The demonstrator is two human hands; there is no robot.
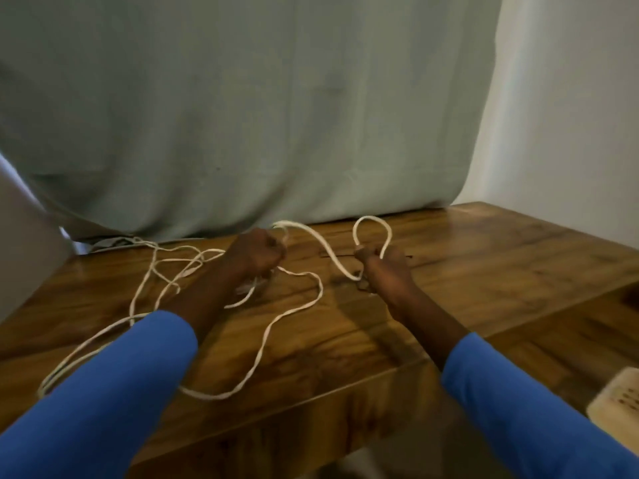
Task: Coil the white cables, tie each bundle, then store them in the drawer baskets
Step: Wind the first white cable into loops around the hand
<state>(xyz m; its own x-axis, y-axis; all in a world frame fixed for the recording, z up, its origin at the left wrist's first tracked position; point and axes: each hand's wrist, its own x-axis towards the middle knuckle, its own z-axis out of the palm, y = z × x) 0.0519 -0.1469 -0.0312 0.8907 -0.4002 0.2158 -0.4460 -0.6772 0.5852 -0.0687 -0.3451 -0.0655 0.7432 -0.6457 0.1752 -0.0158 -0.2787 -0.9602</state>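
We've barely started: our left hand (256,254) and right hand (383,271), at its 3 o'clock, both fist the white cable (371,218), with one small loop made. The rest sprawls over the table (484,254) toward 8 o'clock. Nothing's tied or stored.

Left hand (257,252) and right hand (383,267) grip white cable (325,250) above table (484,257).

No text, label, brand, number or sign readable anywhere in view. Cream object (619,397) at lower right edge, beside table (484,271), carries short dark marks in rows; too blurred to tell whether letters, figures or slots
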